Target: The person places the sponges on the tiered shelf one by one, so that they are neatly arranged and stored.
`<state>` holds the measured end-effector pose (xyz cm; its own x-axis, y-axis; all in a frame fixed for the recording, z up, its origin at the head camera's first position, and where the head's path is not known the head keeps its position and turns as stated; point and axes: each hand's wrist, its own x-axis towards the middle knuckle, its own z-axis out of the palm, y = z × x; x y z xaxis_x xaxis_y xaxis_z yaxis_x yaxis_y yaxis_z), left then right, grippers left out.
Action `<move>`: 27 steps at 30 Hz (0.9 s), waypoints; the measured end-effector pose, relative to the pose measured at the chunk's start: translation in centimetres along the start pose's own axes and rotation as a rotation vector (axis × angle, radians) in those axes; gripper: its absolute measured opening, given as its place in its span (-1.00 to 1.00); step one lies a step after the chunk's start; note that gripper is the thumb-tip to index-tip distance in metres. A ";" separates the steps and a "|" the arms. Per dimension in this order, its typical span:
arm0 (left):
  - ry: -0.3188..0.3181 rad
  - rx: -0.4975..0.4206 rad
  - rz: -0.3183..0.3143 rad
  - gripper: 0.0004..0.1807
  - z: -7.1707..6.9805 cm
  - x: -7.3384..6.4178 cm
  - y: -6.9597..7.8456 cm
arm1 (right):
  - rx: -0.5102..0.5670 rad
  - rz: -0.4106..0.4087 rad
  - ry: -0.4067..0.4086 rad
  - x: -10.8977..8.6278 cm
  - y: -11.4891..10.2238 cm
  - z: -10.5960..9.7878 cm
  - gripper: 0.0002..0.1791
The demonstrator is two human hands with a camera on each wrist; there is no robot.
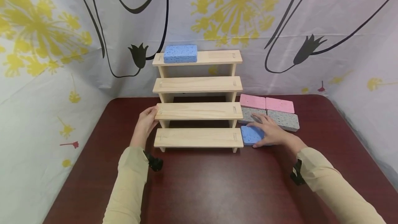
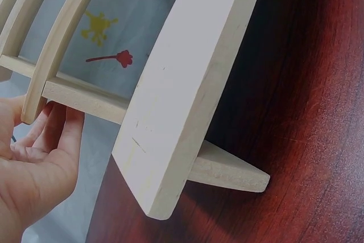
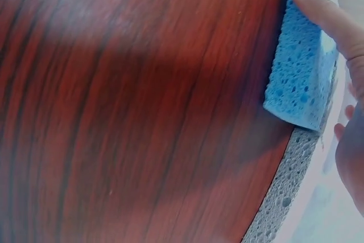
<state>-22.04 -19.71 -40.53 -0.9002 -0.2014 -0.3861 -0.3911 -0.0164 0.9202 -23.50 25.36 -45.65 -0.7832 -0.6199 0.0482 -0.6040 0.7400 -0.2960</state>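
A four-tier wooden step shelf stands on the table. My left hand holds it by the left end of the second board from the bottom. In the left wrist view the fingers reach behind the side of the frame. To the right of the lowest board, my right hand grips a blue sponge lying on the table. Its thumb presses the near side of the sponge, and the other fingers extend across to the far side. Another blue sponge rests on the top board, at the left.
Behind the right hand lie two grey sponges in a row, partly covered by the fingers. Two pink sponges lie behind those. Patterned cloth hangs around the dark red-brown table at the back and sides.
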 end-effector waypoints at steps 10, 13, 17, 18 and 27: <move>0.002 -0.032 -0.001 -0.43 0.2 -0.1 -0.1 | 0.100 0.040 0.008 0.3 0.0 -1.3 -0.14; 0.003 -0.033 0.002 -0.43 0.2 -0.2 -0.1 | 0.168 0.052 0.028 0.4 0.3 -1.8 -0.12; 0.005 -0.028 0.002 -0.44 0.1 -0.2 0.0 | 0.246 0.115 0.024 0.5 0.5 -2.4 -0.09; 0.005 -0.026 0.003 -0.44 0.0 -0.2 0.0 | 0.262 0.137 0.019 0.6 0.4 -2.6 -0.08; 0.005 -0.028 0.008 -0.44 0.0 -0.2 0.1 | 0.253 0.284 0.086 1.2 0.2 -4.8 -0.07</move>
<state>-21.90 -19.64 -40.41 -0.9022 -0.2064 -0.3787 -0.3786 -0.0418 0.9246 -25.32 26.00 -41.12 -0.9298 -0.3680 0.0069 -0.3144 0.7844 -0.5346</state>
